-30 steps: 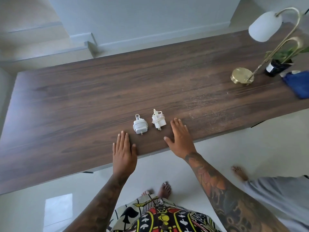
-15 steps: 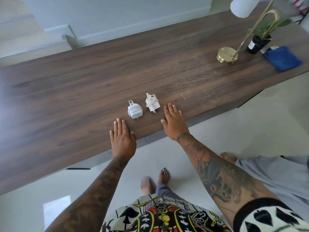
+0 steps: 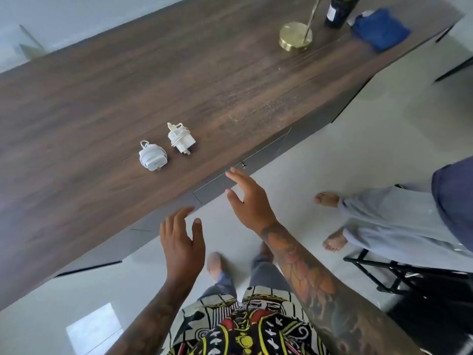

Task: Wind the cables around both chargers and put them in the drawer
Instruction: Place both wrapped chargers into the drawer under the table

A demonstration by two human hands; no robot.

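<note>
Lettering on either charger cannot be read. Rounded white charger [image 3: 152, 157], wrapped in smooth white cable, lies on the dark wood-grain desk [image 3: 102, 85] just beside the blockier white charger [image 3: 181, 138], bound in cream cable. Grey drawer front [image 3: 243, 172] with a small dark knob sits closed under the desk edge. Left hand [image 3: 182, 242] and right hand [image 3: 249, 201] hover before it, fingers relaxed, holding nothing. A round brass lamp base [image 3: 295, 35] and folded blue cloth [image 3: 381, 28] stand at the far end.
</note>
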